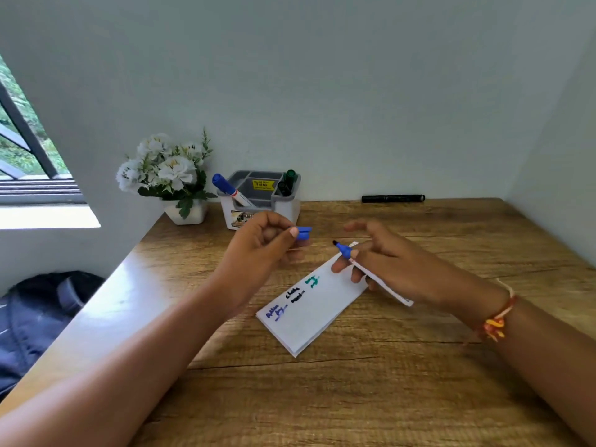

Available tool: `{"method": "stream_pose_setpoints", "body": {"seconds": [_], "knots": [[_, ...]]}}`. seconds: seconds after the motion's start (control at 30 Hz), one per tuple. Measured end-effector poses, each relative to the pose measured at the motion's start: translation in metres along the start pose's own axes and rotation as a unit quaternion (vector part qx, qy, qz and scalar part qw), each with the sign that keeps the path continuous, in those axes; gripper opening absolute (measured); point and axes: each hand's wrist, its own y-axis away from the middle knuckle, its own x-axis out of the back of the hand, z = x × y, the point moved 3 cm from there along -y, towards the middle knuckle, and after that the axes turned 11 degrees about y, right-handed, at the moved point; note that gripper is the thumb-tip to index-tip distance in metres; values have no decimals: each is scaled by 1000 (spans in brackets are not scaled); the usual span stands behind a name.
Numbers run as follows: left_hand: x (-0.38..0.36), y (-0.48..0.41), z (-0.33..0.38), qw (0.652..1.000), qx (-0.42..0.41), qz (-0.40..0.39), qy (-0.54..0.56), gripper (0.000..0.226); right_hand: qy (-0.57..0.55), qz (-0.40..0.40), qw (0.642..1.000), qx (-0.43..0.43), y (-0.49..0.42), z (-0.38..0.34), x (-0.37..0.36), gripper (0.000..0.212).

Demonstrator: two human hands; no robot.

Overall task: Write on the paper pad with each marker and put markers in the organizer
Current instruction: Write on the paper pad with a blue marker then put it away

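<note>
A white paper pad [309, 314] lies slanted on the wooden desk, with blue, black and green scribbles on it. My right hand [387, 259] holds an uncapped blue marker [345, 251] over the pad's far end, tip pointing left. My left hand [261, 246] pinches its blue cap [303, 232], a short gap from the tip. The grey-and-white organizer [258, 198] stands at the back, holding a blue-capped marker [227, 188] on its left and two dark markers, one green-capped [287, 182], on its right. A black marker [392, 198] lies by the back wall.
A white pot of white flowers [167, 175] sits left of the organizer. Walls close the desk at the back and right. The desk's left edge [106, 291] drops to a dark bag [38, 317] on the floor.
</note>
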Motion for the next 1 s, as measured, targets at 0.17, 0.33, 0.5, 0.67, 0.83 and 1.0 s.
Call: {"method": "stream_pose_setpoints", "body": {"seconds": [0.17, 0.33, 0.5, 0.67, 0.83, 1.0], "knots": [[7, -2, -2, 989, 98, 42, 99, 27, -289, 61, 952, -74, -4, 7, 6, 14], [6, -1, -4, 978, 137, 56, 150, 31, -588, 28, 802, -101, -2, 5, 4, 22], [4, -2, -4, 977, 145, 34, 155, 27, -384, 69, 919, -62, -3, 7, 4, 21], [13, -5, -7, 994, 96, 17, -58, 15, 131, 116, 976, 129, 2, 6, -4, 8], [12, -8, -4, 900, 19, -94, -425, 10, 166, 49, 979, 111, 0, 4, -21, 27], [10, -7, -7, 851, 54, -187, -489, 18, 160, 69, 977, 123, -1, 7, -21, 19]]}}
